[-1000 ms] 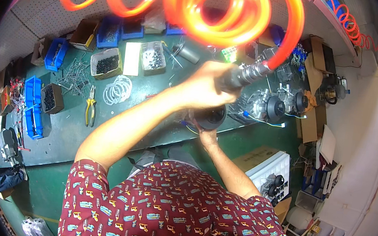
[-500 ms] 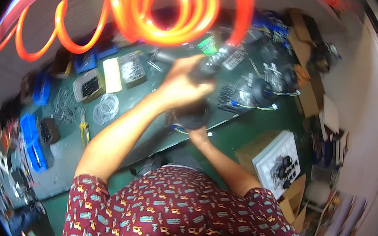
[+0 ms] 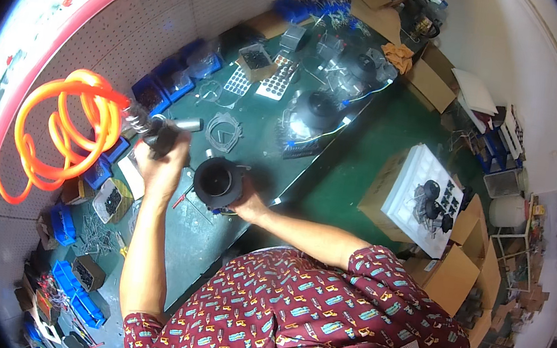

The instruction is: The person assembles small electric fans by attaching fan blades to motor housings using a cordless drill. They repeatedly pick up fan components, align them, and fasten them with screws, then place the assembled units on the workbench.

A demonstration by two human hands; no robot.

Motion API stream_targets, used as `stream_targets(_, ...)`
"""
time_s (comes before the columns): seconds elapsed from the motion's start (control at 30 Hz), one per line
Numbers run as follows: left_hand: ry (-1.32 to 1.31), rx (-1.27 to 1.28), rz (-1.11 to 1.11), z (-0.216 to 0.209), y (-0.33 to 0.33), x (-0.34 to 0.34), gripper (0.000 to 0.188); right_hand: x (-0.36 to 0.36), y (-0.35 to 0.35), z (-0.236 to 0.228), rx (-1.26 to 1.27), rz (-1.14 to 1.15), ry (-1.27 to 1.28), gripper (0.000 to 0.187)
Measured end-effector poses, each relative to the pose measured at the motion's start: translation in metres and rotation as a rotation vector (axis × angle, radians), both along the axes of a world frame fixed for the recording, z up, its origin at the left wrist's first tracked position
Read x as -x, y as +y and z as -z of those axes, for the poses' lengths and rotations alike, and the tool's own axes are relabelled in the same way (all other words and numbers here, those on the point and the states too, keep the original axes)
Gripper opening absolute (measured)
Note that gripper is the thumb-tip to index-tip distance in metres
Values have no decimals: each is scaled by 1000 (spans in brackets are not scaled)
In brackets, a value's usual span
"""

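My left hand (image 3: 165, 165) is wrapped round a dark air tool (image 3: 160, 137) with a silver barrel. An orange coiled air hose (image 3: 83, 98) runs from its end toward the pink-edged frame at the left. Lower and to the right, a black round housing (image 3: 234, 186) has its open mouth facing up, its inside dark. Closed on its right side is my right hand (image 3: 251, 203), the fingers partly hidden behind it. The tool and the housing are apart. Beside the housing lies a thin red-handled tool (image 3: 179, 201) on the dark green table.
A coil of clear tubing (image 3: 224, 132) lies beyond the housing. Another black housing (image 3: 317, 111) stands near the table's right edge. Blue bins (image 3: 151, 94) line the back. Yellow-handled pliers (image 3: 121, 245) lie at left. A white foam tray (image 3: 398, 189) with black parts rests on a carton at right.
My left hand has swung left with the air tool, away from above the black housing. The orange hose has shifted left and down. The housing appears farther left, its open mouth now visible.
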State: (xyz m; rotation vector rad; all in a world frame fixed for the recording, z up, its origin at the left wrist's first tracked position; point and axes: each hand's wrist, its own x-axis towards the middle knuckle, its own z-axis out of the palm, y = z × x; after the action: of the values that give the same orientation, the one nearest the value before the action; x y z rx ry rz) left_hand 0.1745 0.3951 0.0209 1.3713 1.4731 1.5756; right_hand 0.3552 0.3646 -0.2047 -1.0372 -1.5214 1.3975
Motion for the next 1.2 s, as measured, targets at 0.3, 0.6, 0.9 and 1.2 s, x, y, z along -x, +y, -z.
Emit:
stream_targets(0.3, -15, -322, -277, -37, -12, 6, 13, -90, 23, -45, 279, -158, -382, 38)
stream_targets(0.6, -381, -276, -404, -15, -7, -92, 22, -170, 91, -37, 75, 300, -36, 68)
stream_targets(0.9, -341, -221, -472, -6, -2, -105, 15, -119, 117, -24, 41, 151, -122, 101)
stream_targets(1.2, -137, -168, -232, -2, 12, -99, 16, -120, 131, 52, 153, 62, 129, 95)
